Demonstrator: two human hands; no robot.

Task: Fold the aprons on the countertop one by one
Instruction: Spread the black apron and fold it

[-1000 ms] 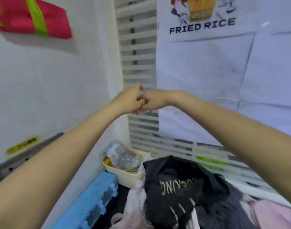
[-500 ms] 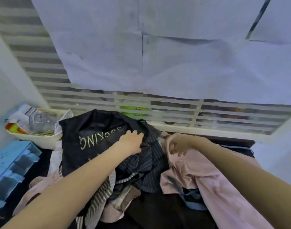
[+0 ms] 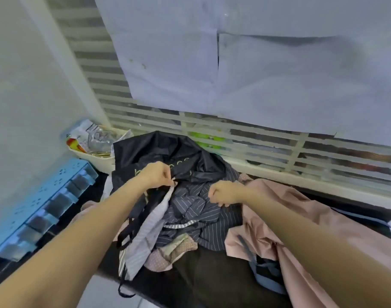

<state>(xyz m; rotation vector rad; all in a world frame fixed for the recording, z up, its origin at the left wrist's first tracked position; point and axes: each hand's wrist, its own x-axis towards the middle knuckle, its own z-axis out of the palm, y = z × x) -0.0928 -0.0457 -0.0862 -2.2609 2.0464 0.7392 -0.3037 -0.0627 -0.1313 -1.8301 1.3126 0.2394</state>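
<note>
A heap of aprons lies on the dark countertop (image 3: 203,276). On top at the back is a black apron (image 3: 165,150) with gold lettering. A dark pinstriped apron (image 3: 201,210) lies in the middle, a pink apron (image 3: 301,218) spreads to the right, and a light striped apron (image 3: 145,230) hangs toward the front edge. My left hand (image 3: 156,175) pinches the upper edge of the light striped apron, just in front of the black one. Over the pinstriped apron, my right hand (image 3: 223,193) has its fingers curled into the cloth.
A blue plastic drawer unit (image 3: 43,203) stands along the left wall. A cream tub (image 3: 96,156) with packets and a glass sits in the back left corner. A slatted white window grille (image 3: 279,150) runs behind the counter, with white sheets above it.
My hands came down from in front of the wall onto the heap. The left hand moved from the black apron to pinching the light striped one; the right hand moved left onto the pinstriped cloth.
</note>
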